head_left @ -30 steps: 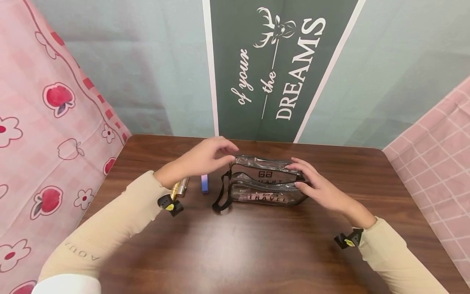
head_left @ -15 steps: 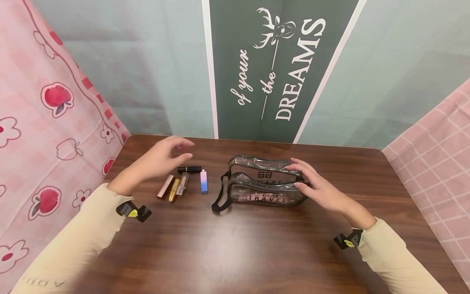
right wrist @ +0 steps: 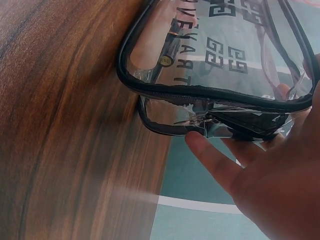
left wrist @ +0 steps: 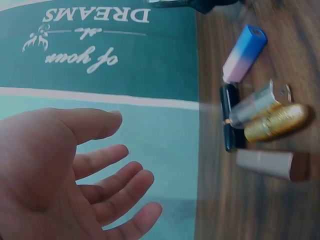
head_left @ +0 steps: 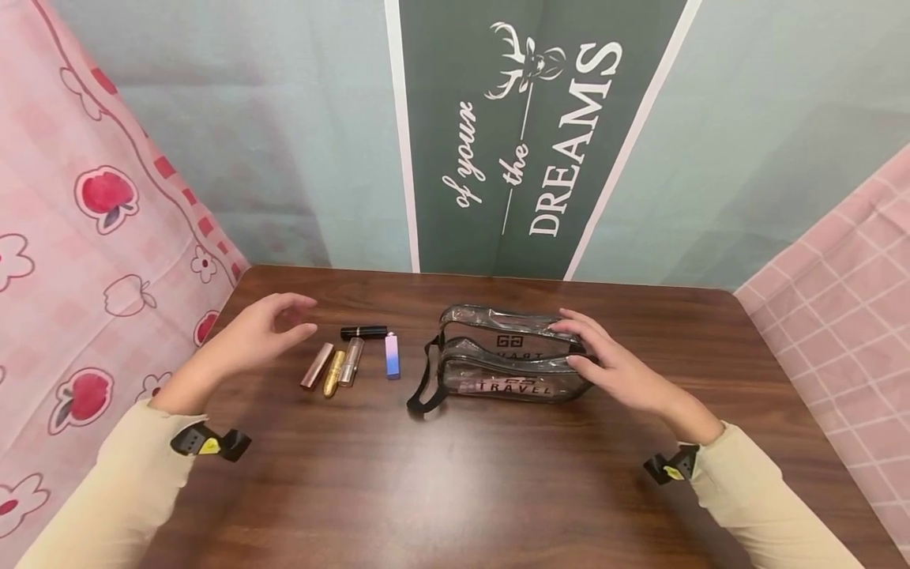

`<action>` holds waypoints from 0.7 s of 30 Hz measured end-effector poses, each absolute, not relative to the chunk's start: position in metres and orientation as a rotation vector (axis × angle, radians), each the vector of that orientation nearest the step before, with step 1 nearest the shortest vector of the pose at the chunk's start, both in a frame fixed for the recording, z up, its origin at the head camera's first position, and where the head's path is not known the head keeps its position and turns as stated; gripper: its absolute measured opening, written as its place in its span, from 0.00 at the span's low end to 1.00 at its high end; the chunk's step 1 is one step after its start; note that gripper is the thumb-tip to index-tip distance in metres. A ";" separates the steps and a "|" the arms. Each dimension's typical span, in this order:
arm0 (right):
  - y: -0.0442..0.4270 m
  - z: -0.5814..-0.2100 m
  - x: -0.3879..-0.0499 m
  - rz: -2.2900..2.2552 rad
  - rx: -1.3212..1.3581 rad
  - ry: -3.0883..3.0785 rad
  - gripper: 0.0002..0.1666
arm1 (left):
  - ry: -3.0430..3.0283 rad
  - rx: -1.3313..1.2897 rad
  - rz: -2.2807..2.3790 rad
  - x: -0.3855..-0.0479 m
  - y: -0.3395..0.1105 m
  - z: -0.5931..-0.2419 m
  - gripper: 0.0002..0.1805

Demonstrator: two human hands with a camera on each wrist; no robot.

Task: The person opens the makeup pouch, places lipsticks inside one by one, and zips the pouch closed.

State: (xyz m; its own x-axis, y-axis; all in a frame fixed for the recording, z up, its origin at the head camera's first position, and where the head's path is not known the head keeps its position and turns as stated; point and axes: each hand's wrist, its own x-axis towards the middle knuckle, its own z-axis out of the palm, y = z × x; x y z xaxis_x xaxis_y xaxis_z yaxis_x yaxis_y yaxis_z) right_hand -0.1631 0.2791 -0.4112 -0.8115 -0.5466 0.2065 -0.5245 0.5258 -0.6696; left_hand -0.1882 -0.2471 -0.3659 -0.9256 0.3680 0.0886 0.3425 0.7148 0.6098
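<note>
A clear zip pouch (head_left: 526,387) with black trim and "TRAVEL" lettering lies on the table, its top gaping. My right hand (head_left: 622,367) grips its right end, thumb on the near rim and fingers on the far rim. The right wrist view has my fingers (right wrist: 215,160) against that end. To the left of the pouch, my left hand (head_left: 259,336) hovers with relaxed fingers and holds nothing. Between them lie lipstick tubes: a black one (head_left: 364,333), a pink-blue one (head_left: 392,356), a silver one (head_left: 351,361), a gold one (head_left: 334,374) and a rose one (head_left: 317,367).
The brown wooden table (head_left: 426,490) ends at a grey-green cloth backdrop (head_left: 320,158). Pink patterned cloth (head_left: 107,261) hangs at the left, pink checked cloth (head_left: 853,316) at the right. A black strap loop (head_left: 425,395) sticks out from the pouch's left end.
My left hand has left the pouch's left end and moved left past the lipsticks, which it partly covered before. The right hand and the pouch stay in place.
</note>
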 end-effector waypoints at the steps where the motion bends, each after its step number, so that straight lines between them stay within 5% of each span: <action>1: 0.279 -0.411 -0.163 -1.175 -0.955 2.718 0.28 | 2.872 0.585 1.001 -0.187 -0.250 -0.367 0.22; 21: 0.279 -0.409 -0.161 -1.168 -0.942 2.711 0.28 | 2.682 0.605 0.893 -0.189 -0.259 -0.408 0.31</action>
